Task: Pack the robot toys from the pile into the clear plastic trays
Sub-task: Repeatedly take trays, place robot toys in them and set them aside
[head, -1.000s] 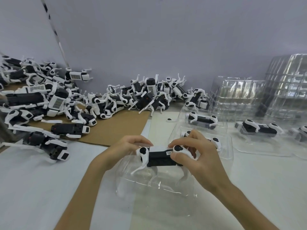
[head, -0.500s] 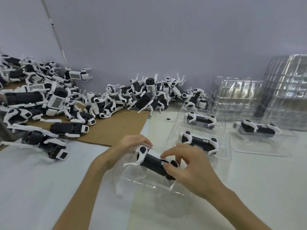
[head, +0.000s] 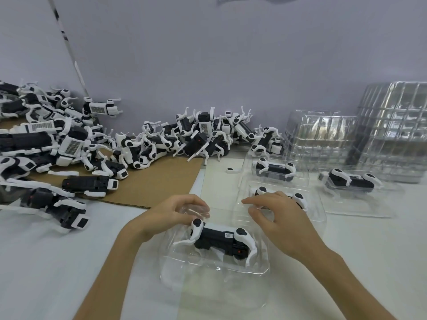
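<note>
A black-and-white robot toy lies on its side in the nearest clear plastic tray in front of me. My left hand curls its fingers over that tray's far-left rim, the thumb close to the toy's white leg. Hovering just right of and behind the toy, my right hand has spread, relaxed fingers and holds nothing. The pile of robot toys runs along the wall from the left to the centre.
Brown cardboard lies under the pile. Three more trays hold a toy each: one behind my right hand, one farther back, one to the right. Stacks of empty trays stand at the back right.
The toy went from both hands down into the near tray. My right hand let go and lifted away; my left hand shifted from the toy to the tray's rim.
</note>
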